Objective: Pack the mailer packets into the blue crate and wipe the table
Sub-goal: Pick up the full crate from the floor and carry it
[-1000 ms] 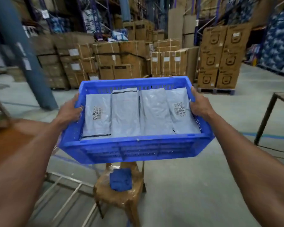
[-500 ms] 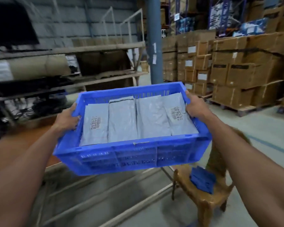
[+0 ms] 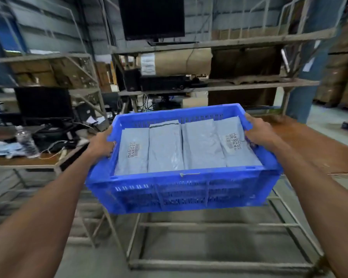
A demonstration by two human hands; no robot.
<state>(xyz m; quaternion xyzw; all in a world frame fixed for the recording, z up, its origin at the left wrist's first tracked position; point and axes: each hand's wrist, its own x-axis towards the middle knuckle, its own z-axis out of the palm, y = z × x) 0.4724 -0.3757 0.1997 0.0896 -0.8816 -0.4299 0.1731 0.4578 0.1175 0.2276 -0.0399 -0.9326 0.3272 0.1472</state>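
Two hands are clamped on the crate's (image 3: 181,189) short ends: left hand (image 3: 101,145) and right hand (image 3: 259,135), fingers curled over the rim. The crate is held in the air, long axis across the body. Four packets (image 3: 201,145) are laid side by side inside: grey, crinkled film in rigid slotted plastic. The table (image 3: 309,149) lies ahead-right, nearer the right hand; a set-down is judged to go that way. Shelving (image 3: 219,87) is seen behind.

Arms outstretched, left hand (image 3: 101,145) and right hand (image 3: 260,133) tight on crate (image 3: 189,189).
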